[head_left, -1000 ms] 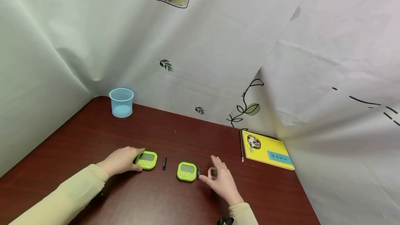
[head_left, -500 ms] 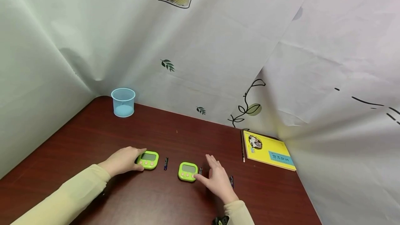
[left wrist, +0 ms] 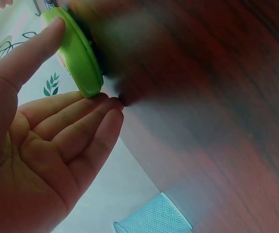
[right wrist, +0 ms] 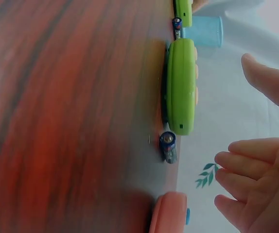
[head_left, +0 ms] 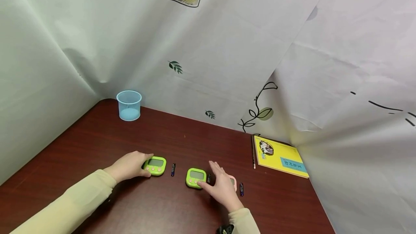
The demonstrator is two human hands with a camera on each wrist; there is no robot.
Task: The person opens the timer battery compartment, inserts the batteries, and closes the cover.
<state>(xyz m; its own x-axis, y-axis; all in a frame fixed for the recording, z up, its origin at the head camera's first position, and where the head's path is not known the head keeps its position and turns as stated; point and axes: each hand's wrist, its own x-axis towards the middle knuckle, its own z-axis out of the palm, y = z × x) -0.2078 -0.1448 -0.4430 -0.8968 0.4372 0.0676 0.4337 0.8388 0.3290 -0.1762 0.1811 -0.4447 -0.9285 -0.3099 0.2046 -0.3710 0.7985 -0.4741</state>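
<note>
My left hand (head_left: 130, 167) holds the left green digital timer (head_left: 156, 166) by its edges, thumb on one side and fingers on the other. In the left wrist view, the timer (left wrist: 76, 53) sits tilted between thumb and fingertips. A second green timer (head_left: 196, 174) lies to its right. Over the table beside that one, my right hand (head_left: 223, 187) is spread with nothing in its grasp. It partly hides a pink timer (head_left: 233, 181) and a small battery (head_left: 209, 178). The right wrist view has this battery (right wrist: 168, 146) between the green timer (right wrist: 182, 87) and the pink one (right wrist: 170, 213).
Another battery (head_left: 173, 169) lies between the green timers, and one more battery (head_left: 242, 189) is right of the pink timer. A blue mesh bin (head_left: 129, 105) stands at the back left. At the back right are a yellow book (head_left: 279, 156) and a pencil (head_left: 253, 154).
My right hand has moved left, from over the pink timer toward the second green timer. The pink timer's right side and the rightmost battery now show. My left hand keeps its hold.
</note>
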